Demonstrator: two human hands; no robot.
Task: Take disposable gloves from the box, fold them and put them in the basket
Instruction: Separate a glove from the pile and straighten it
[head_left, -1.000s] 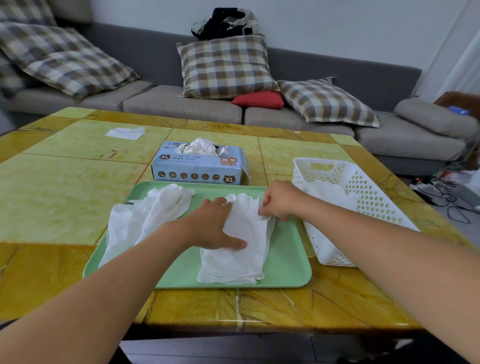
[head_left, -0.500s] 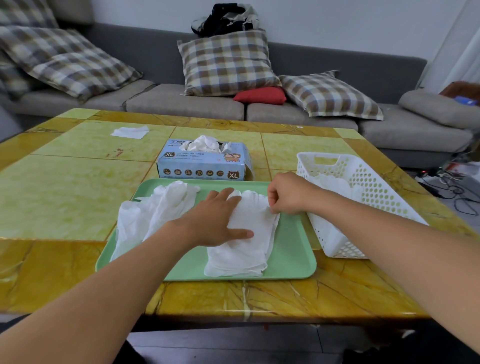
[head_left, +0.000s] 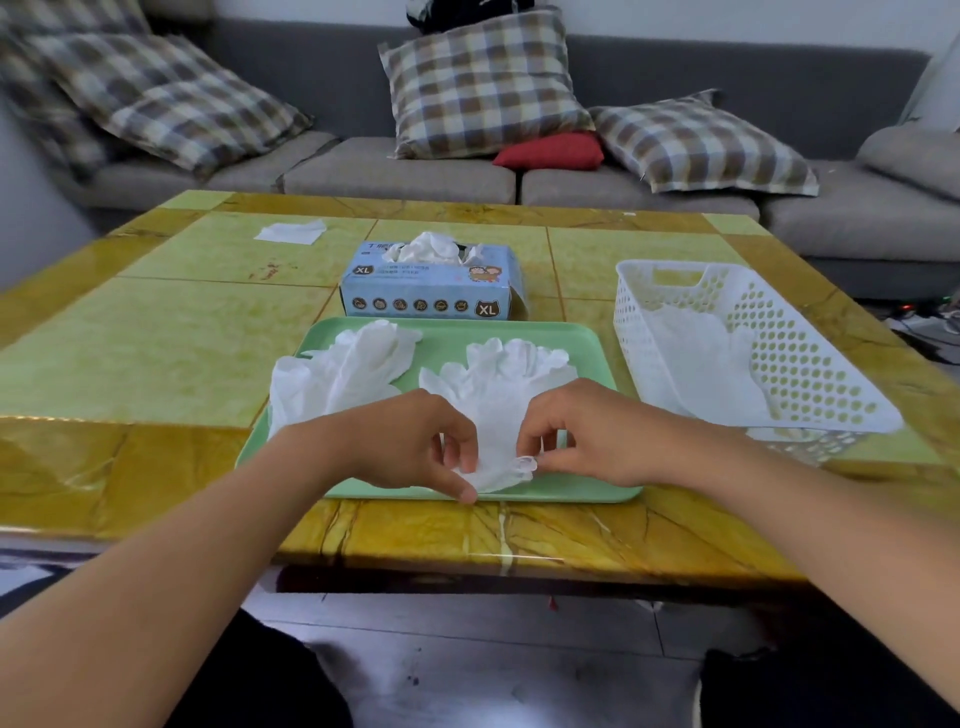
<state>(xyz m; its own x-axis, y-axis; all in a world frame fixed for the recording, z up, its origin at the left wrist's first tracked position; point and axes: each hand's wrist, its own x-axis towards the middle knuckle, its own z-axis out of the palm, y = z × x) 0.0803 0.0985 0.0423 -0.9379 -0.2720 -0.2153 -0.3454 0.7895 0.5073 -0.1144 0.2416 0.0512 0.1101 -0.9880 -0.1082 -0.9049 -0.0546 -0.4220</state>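
I have the cuff end of one white glove (head_left: 498, 410) pinched in both hands at the near edge of the green tray (head_left: 582, 340): my left hand (head_left: 410, 441) curls thumb and fingers onto its near left corner, my right hand (head_left: 582, 436) nips the rolled cuff on the right, and the glove's fingers lie flat pointing toward the tray's far edge. I judge this fold is only beginning. More gloves wait in a loose heap (head_left: 343, 376) on the tray's left side, not yet folded. The white basket (head_left: 810, 364), just beside the tray's right edge, already holds some white gloves, though I cannot tell how many through its wall. The glove box (head_left: 431, 283), beyond the tray's far edge, has more poking from its slot, so plenty is left.
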